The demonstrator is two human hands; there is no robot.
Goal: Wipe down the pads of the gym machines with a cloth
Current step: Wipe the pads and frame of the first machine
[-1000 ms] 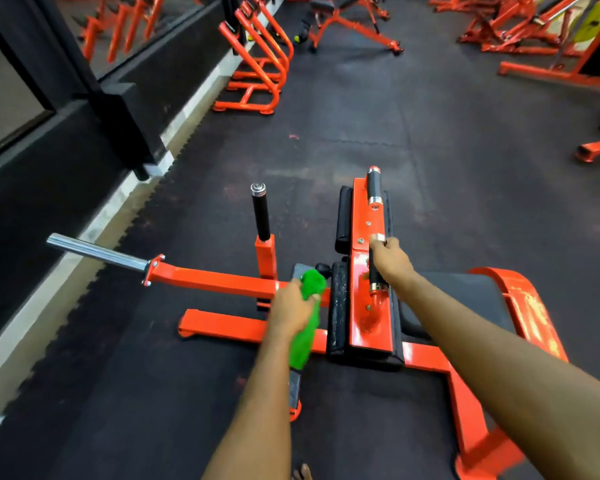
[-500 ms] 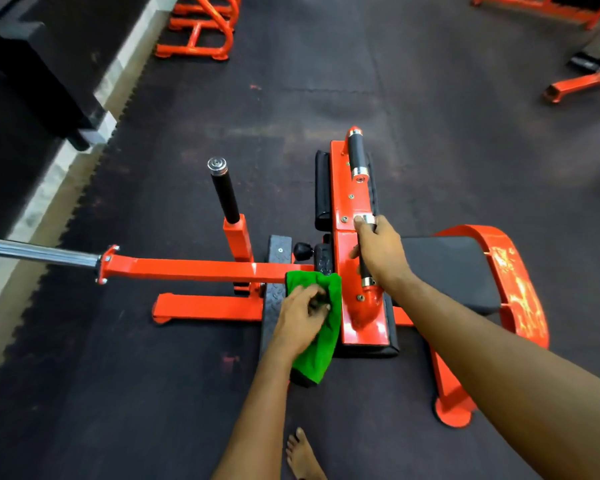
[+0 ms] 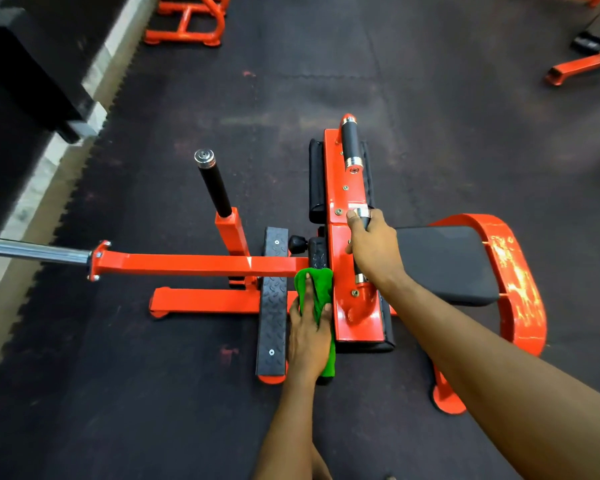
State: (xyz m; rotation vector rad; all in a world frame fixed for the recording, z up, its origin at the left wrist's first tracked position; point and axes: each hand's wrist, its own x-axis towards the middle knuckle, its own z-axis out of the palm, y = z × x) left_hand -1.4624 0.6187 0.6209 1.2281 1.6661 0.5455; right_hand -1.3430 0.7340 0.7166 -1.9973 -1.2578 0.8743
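Observation:
My left hand (image 3: pixel 307 336) holds a green cloth (image 3: pixel 317 289) against the left side of the black pad (image 3: pixel 361 346) under the orange top plate (image 3: pixel 340 258). One finger lies straight along the cloth and the thumb is on its right edge. My right hand (image 3: pixel 374 249) grips the near black handle on top of that plate. The pad's far end (image 3: pixel 315 181) shows left of the plate. A black seat pad (image 3: pixel 447 265) lies to the right, inside an orange curved frame (image 3: pixel 520 271).
A black footplate (image 3: pixel 273 306) lies just left of my left hand. An orange arm (image 3: pixel 194 265) with a chrome sleeve (image 3: pixel 32 251) reaches left, beside an upright black peg (image 3: pixel 213 185). Other orange frames stand at the back (image 3: pixel 187 26) and far right (image 3: pixel 582 65).
My left hand has moved the cloth along the pad's left side and now lies more stretched out on it. The view has tilted down and closer. My right hand stays on the handle.

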